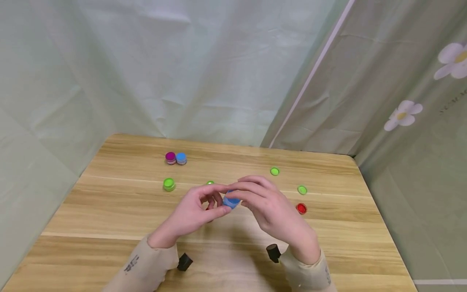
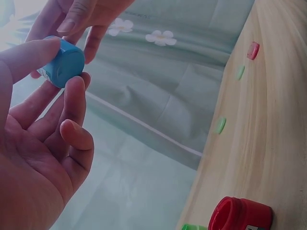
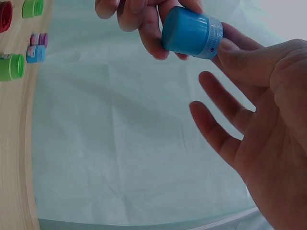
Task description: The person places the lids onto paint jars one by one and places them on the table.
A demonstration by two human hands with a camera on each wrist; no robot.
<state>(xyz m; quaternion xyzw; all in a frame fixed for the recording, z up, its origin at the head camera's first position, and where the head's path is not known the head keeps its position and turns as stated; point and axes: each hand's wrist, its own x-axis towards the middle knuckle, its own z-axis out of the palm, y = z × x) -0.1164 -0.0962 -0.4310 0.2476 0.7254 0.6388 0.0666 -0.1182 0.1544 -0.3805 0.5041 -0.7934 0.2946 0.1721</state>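
One blue jar (image 1: pixel 230 203), gripped by left hand (image 1: pixel 191 210) and right hand (image 1: pixel 271 206) fingers, hovers above the table (image 1: pixel 120 211), well inside its edges.

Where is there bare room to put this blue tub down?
The far strip of the table is bare between the standing blue-topped tub and farthest green lid. So is the right side, from red lid to edge. It's crowded around the left hand, with a red tub and green tub close together.
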